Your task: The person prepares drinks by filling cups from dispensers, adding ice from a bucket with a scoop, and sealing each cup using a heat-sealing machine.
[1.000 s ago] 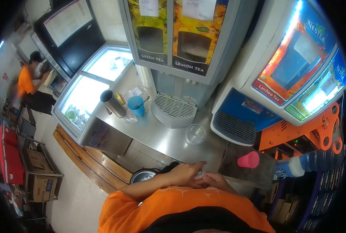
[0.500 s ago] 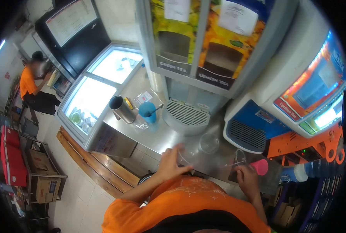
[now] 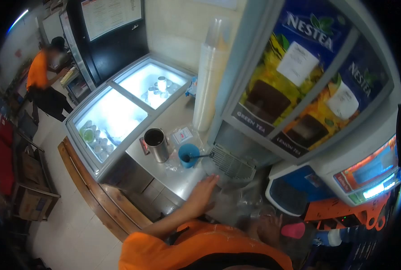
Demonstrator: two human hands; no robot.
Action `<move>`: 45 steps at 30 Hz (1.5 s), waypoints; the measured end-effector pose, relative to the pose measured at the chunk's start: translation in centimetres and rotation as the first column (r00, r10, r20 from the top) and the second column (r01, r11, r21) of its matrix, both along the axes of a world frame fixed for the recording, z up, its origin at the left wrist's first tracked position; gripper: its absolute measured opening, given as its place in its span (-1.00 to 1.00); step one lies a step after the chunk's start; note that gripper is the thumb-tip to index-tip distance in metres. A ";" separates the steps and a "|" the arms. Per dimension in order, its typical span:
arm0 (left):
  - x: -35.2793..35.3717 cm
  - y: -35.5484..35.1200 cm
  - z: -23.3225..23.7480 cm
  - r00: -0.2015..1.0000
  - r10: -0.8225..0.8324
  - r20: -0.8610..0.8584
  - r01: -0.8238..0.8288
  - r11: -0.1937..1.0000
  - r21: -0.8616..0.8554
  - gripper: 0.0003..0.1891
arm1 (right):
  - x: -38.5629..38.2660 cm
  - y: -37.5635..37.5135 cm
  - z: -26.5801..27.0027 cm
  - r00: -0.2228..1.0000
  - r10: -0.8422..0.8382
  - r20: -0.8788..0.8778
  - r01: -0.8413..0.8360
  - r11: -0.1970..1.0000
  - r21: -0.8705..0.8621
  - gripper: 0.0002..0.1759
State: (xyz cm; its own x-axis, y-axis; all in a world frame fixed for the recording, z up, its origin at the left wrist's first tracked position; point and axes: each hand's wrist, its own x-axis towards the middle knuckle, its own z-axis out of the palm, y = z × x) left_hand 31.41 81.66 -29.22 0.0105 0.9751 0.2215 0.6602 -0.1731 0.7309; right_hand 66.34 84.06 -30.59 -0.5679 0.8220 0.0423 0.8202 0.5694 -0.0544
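Note:
My left hand (image 3: 201, 198) reaches forward over the steel counter (image 3: 173, 180), fingers stretched toward the drip tray (image 3: 232, 163) of the tea dispenser. A faint clear shape near its fingertips is too blurred to name. Low on the right, my right hand (image 3: 269, 230) is bent with its fingers curled, just in front of a clear round-rimmed cup (image 3: 264, 210). Blur hides what those fingers grip. Right beside that hand is a pink cup (image 3: 293, 231). Left of the drip tray stand a blue cup (image 3: 189, 155) with a dark-handled utensil in it and a tall metal cup (image 3: 156, 146).
A lit glass-top freezer (image 3: 110, 112) holding cups adjoins the counter. Tall stacked clear cups (image 3: 208, 85) rise beside the tea dispenser (image 3: 272, 81). Another drink machine (image 3: 344, 171) and an orange rack (image 3: 349, 211) are at right. A person (image 3: 47, 81) stands far left; a wooden bench (image 3: 92, 193) runs below the freezer.
My view has swung, so the dispenser sits farther right. My left hand has straightened its fingers toward the drip tray. My right hand is lower and farther left in view, near the pink cup.

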 end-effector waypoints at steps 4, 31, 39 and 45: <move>-7.5 6.1 9.2 0.972 0.219 -0.083 -0.122 0.777 0.617 -0.40 | -1.8 0.2 5.4 0.993 -0.120 -0.017 0.117 0.984 -0.132 -0.38; -17.6 30.6 31.3 0.890 0.421 0.177 -0.419 0.599 0.682 -0.12 | -3.3 2.0 9.6 0.882 -0.194 -0.429 0.121 0.974 -0.191 -0.55; -18.8 26.4 32.4 0.597 -0.060 0.800 -0.712 0.421 0.562 -0.38 | -5.0 2.4 12.2 0.856 -0.153 -0.494 0.088 0.984 -0.153 -0.64; -13.5 11.3 24.0 0.481 -0.446 0.755 -0.544 0.523 0.656 -0.33 | -8.2 3.5 17.2 0.750 -0.059 -0.659 -0.107 0.972 -0.209 -0.73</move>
